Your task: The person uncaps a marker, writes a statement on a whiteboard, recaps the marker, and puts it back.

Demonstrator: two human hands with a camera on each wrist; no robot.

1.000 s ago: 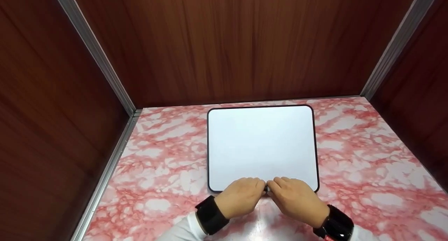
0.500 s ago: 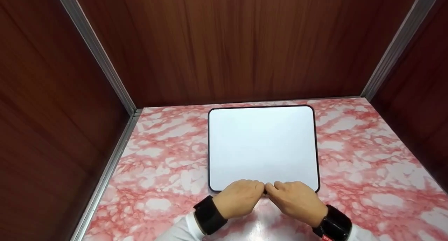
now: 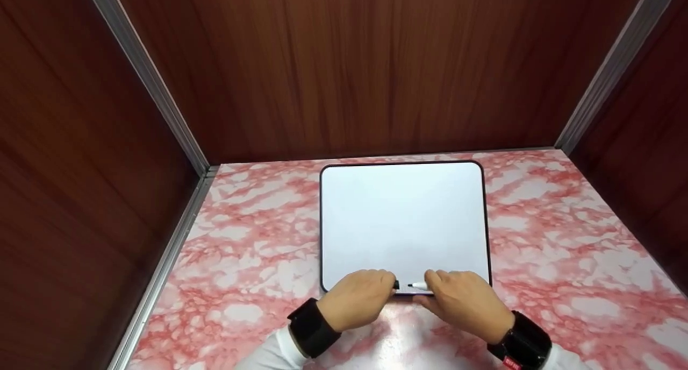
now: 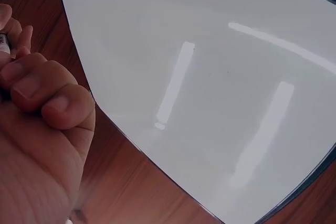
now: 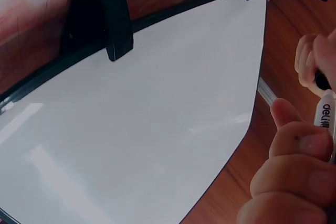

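Note:
My right hand (image 3: 465, 300) grips a white whiteboard marker (image 3: 420, 286), its dark tip bare and pointing left. In the right wrist view, lettering shows on the marker's barrel (image 5: 325, 116) beside the curled fingers (image 5: 294, 166). My left hand (image 3: 359, 299) pinches a black marker cap (image 3: 396, 285), a short gap away from the tip. Curled fingers of the left hand (image 4: 47, 103) fill the left side of the left wrist view, hiding most of the cap there. Both hands are over the near edge of a blank whiteboard (image 3: 403, 225) with a dark frame.
The red and white marbled tabletop (image 3: 258, 241) lies under the board. Wood-grain panels (image 3: 344, 69) with metal corner strips (image 3: 156, 85) wall in the back and sides. Black clips (image 5: 118, 24) sit on the board's edge in the right wrist view.
The hands were close together at the board's near edge; now they have drawn apart. The cap has come off in my left hand, and the marker's tip shows in my right.

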